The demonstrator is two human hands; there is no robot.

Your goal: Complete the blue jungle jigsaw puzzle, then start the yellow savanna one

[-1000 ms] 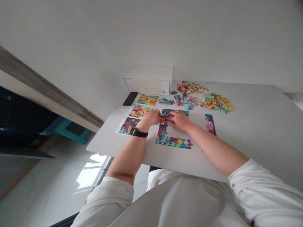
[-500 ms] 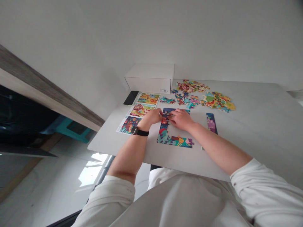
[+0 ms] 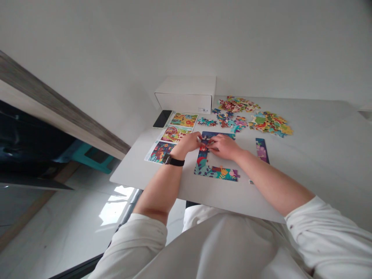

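Note:
My left hand (image 3: 188, 143) and my right hand (image 3: 224, 147) meet over the upper left corner of a partly built jigsaw border (image 3: 202, 161), whose colourful leaf pieces run along the left and bottom sides. Their fingertips pinch a small red-and-dark jigsaw piece (image 3: 204, 147), mostly hidden by my fingers. A dark blue row (image 3: 218, 135) forms the top of the border. To the right lies a separate purple strip of joined pieces (image 3: 262, 150). Three picture cards (image 3: 176, 134) sit just past my left hand.
Several heaps of loose jigsaw pieces (image 3: 270, 124) lie at the far side of the white table (image 3: 316, 155). A white box (image 3: 186, 95) and a black phone (image 3: 162, 119) stand by the wall. The table's near and left edges drop to a tiled floor, where a teal stool (image 3: 93, 159) stands.
The view has drifted slightly, shifting the table right and up in the picture. My hands remain together on the small piece at the border's upper left corner.

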